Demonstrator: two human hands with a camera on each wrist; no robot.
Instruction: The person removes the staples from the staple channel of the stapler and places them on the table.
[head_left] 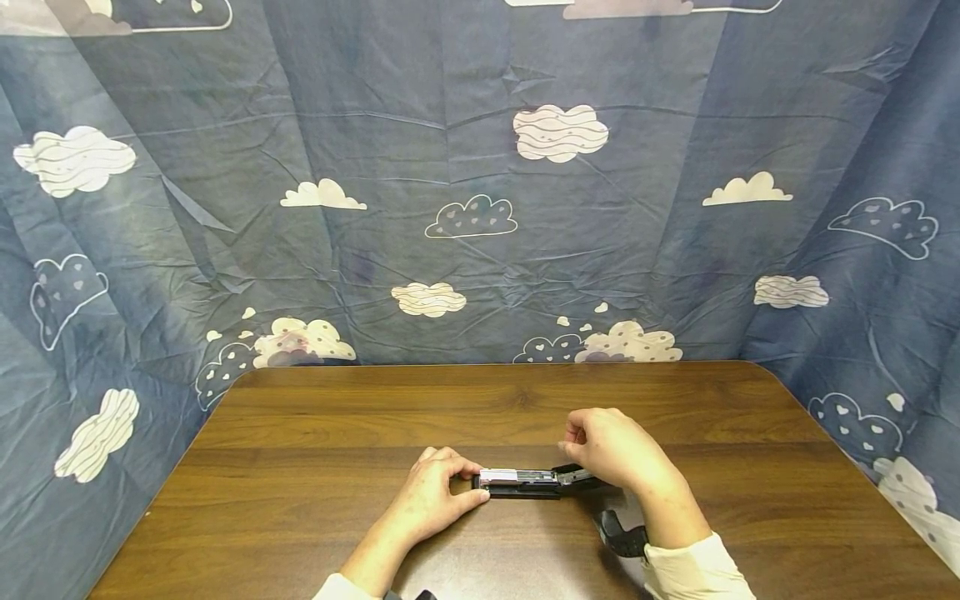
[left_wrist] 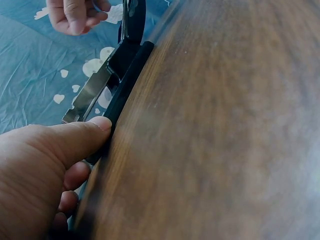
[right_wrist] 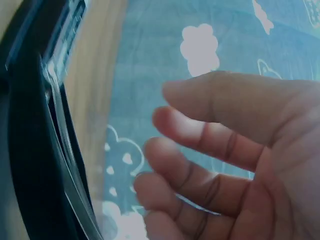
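Observation:
A black stapler (head_left: 522, 490) lies on the table with its top swung open to the right, and its metal channel shows. At the stapler's left end, my left hand (head_left: 431, 500) grips the base between thumb and fingers. The left wrist view shows the thumb pressed on the black base (left_wrist: 125, 87). Over the opened top my right hand (head_left: 618, 450) hovers with its fingers loosely bent. In the right wrist view, the right hand's fingers (right_wrist: 200, 185) hold nothing and stand apart from the stapler's black cover (right_wrist: 32, 145). Whether staples lie in the channel I cannot tell.
The brown wooden table (head_left: 337, 433) stretches around both hands. Behind it hangs a blue cloth (head_left: 420, 150) printed with clouds. A black curved wrist mount (head_left: 622, 535) sticks out beside my right wrist, just above the tabletop.

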